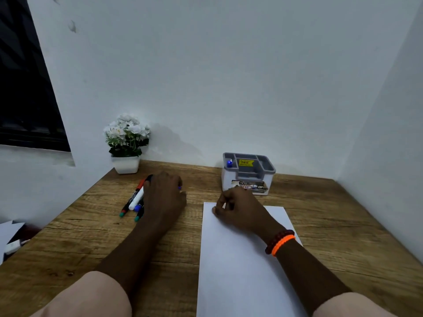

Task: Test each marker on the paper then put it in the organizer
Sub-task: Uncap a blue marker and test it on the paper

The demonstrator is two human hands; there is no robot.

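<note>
Markers point(134, 201) under left hand point(163, 195), grip unclear; right hand point(238, 208) curled on paper point(242, 271)

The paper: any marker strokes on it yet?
No, the visible part of the paper is plain white, with only the right hand resting on its far end.

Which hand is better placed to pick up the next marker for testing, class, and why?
Probably the left hand: it lies over the loose markers on the desk's left side. The right hand rests on the paper, away from them, and looks better placed to steady the sheet.
</note>
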